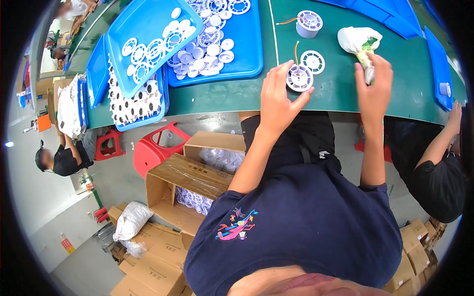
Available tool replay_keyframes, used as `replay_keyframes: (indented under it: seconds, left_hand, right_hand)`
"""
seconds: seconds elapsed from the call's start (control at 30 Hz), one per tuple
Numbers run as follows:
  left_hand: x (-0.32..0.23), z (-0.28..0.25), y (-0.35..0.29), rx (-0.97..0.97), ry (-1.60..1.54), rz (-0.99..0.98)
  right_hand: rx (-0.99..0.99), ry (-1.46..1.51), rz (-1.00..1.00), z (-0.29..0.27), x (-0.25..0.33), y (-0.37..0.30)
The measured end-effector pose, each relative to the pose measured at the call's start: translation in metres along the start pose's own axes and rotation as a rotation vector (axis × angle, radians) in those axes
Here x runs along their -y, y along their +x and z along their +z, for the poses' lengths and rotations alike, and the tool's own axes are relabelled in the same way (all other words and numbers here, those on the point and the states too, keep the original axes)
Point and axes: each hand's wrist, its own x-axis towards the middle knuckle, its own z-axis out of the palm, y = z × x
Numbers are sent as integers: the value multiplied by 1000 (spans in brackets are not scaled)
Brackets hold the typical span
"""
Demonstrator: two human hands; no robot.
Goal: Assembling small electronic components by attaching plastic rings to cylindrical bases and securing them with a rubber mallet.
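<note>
Around a round white spoked housing [299,78] curl the fingers and thumb of my left hand [279,101], closed at its rim. A thin orange-and-brown wire stands up from this housing. My right hand [374,91] has its thumb and fingers on either side of the narrow end of a white plastic bag [356,39] with green patches; the bulging part lies on the table beyond the hand. Just behind the held housing lies a flat white spoked ring [313,62]. Farther back stands a taller white cylindrical housing [309,24] with a wire sticking out to its left.
On the green table [212,98], blue trays [254,54] at left hold many white discs and rings. A lower tray has black-and-white parts [133,101]. More blue trays [437,69] stand right, by a co-worker's arm [442,135]. Cardboard boxes [190,170] and a red stool [153,150] are below.
</note>
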Motion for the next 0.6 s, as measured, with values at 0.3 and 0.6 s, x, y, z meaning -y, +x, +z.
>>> replay_keyframes:
  seconds: [0.3, 0.6]
  left_hand:
    - [1, 4, -2, -6, -27, -23]
    - [0, -1, -1, 29, -34, -19]
  right_hand:
    - [278, 212, -163, 56, 25, -10]
    - [185, 767, 326, 44, 59, -2]
